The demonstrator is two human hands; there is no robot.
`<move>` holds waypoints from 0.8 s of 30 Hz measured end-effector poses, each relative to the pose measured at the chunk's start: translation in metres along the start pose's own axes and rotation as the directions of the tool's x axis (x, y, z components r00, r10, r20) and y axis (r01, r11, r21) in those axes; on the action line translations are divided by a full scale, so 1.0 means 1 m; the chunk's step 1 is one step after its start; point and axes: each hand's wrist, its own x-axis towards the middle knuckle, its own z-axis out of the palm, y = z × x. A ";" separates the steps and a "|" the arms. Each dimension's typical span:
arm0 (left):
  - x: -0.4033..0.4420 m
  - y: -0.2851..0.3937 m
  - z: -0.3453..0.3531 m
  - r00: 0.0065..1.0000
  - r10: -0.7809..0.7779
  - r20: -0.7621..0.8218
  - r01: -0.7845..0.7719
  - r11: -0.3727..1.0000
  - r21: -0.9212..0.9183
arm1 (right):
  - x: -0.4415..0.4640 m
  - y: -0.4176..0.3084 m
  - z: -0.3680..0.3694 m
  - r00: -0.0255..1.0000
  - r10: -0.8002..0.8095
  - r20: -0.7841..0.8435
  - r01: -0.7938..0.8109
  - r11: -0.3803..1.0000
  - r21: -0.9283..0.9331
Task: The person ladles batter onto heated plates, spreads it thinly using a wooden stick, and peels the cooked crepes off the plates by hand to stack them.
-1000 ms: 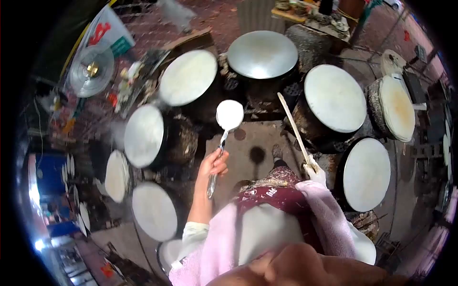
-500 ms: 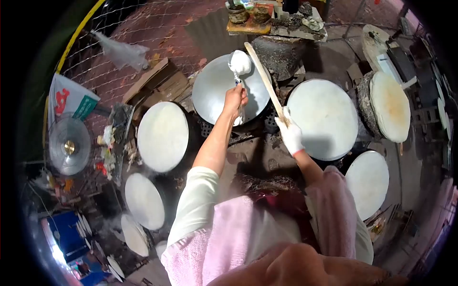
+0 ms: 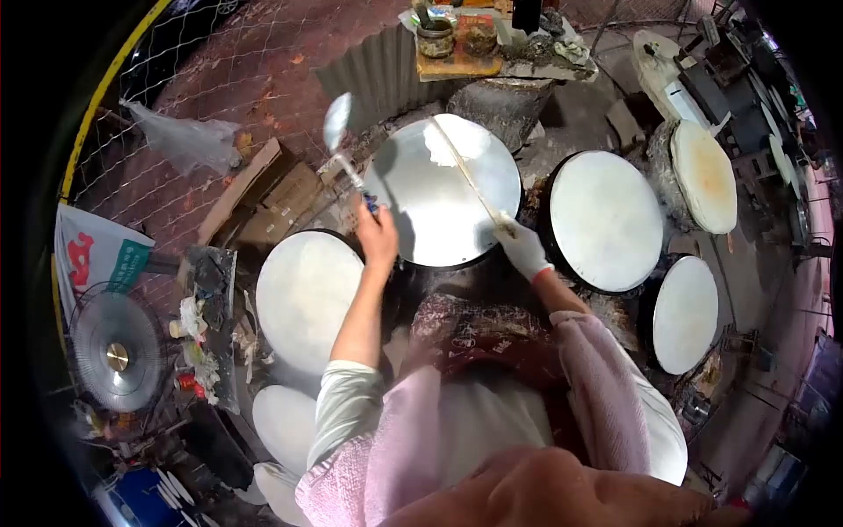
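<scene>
My bare left hand [image 3: 378,239] is closed round the handle of a metal ladle [image 3: 337,123]. The ladle's bowl is raised beyond the left rim of a round metal griddle [image 3: 439,230]. My right hand [image 3: 525,252], in a white glove, grips a long wooden stick [image 3: 463,169] that slants across this griddle. White batter [image 3: 470,140] lies in a patch at the griddle's far side, where the stick's far end meets it. The rest of the griddle's surface looks bare and shiny. Whether batter is left inside the ladle, I cannot tell.
White-covered round griddles stand on the left [image 3: 309,294] and right [image 3: 606,221], with more behind them. A browned flatbread [image 3: 705,176] sits at far right. Jars [image 3: 435,39] stand on a board at the back. Left are a cardboard box [image 3: 281,198] and a fan [image 3: 117,351].
My left hand has swung the ladle left, off the griddle. White batter now lies on the griddle's far side. The stick has shifted and its far end is at the batter.
</scene>
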 end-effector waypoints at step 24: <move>-0.126 0.069 -0.093 0.788 -0.613 -0.047 0.596 0.780 -0.190 | 0.069 0.001 -0.029 0.923 -0.192 0.333 0.146 0.976 0.159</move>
